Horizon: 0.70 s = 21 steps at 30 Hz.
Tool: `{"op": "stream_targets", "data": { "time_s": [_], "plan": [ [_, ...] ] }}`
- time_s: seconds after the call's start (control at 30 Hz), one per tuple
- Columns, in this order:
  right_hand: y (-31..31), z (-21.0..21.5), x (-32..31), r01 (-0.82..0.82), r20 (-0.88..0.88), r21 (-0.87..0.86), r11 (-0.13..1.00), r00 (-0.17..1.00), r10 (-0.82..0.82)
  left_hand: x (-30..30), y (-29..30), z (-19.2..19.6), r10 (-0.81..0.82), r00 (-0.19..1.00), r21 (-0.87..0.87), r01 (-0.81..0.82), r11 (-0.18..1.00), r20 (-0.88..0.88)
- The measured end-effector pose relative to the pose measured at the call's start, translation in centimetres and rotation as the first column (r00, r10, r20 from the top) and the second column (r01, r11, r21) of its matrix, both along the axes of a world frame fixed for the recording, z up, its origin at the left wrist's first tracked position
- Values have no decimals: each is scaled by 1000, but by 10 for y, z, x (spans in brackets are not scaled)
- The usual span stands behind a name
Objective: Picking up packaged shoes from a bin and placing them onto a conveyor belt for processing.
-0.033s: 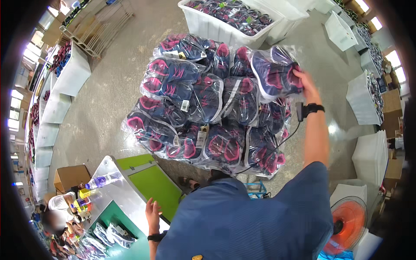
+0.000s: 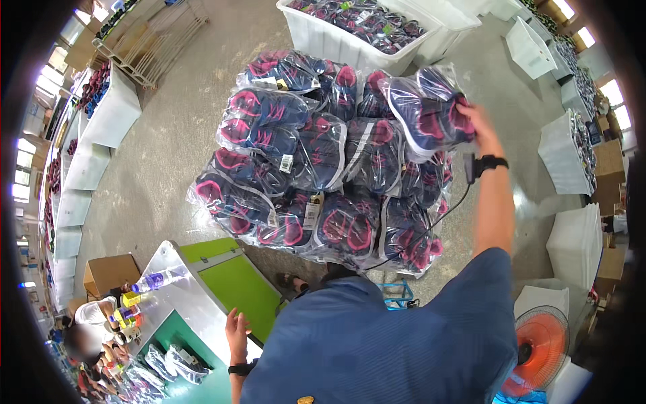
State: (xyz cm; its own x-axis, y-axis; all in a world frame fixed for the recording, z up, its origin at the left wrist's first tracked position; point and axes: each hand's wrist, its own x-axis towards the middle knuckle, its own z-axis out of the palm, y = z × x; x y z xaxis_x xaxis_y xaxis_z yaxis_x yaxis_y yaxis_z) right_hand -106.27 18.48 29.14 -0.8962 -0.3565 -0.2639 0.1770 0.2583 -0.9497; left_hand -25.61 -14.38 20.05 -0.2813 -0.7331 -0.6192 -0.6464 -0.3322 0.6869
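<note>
My right hand [image 2: 479,126] grips a bagged pair of navy-and-pink sneakers [image 2: 427,118] by its right end. The clear plastic around this pair shines, and it lies over the far right corner of a broad pile of similar bagged sneakers [image 2: 323,155]. Whether the held pair rests on the pile or is lifted slightly above it, I cannot tell. Near the edge of a grey-and-green table [image 2: 202,330], my left hand [image 2: 237,333] holds nothing, its fingers apart. Both wrists wear black bands, and a cable runs from the right one across the pile.
Behind the pile stands a white bin [image 2: 350,37] filled with bagged shoes. An orange fan [image 2: 538,350] is at lower right. On the left table are a bottle [image 2: 158,279] and bagged shoes [image 2: 182,363], with a person [image 2: 94,323] beyond. White bins line both sides.
My right hand and the held sneakers have shifted slightly, the pair tilting a little. The left hand stays where it was.
</note>
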Motion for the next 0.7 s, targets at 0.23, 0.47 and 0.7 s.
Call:
{"op": "stream_targets", "data": {
  "time_s": [0.23, 0.47, 0.7],
  "plan": [
    [-1, -42, -143, -155, -374, 665, 731, 778, 505, 0, 12, 2, -129, 992, 92, 127, 988, 17],
    [-28, -108, -94, 302, -472, 737, 604, 870, 141, 26, 23, 16, -91, 984, 28, 88, 996, 156],
    [-31, -114, -147, 16, -551, 479, 878, 784, 286, 31, 34, 20, -126, 963, 105, 103, 989, 237]
  ]
}}
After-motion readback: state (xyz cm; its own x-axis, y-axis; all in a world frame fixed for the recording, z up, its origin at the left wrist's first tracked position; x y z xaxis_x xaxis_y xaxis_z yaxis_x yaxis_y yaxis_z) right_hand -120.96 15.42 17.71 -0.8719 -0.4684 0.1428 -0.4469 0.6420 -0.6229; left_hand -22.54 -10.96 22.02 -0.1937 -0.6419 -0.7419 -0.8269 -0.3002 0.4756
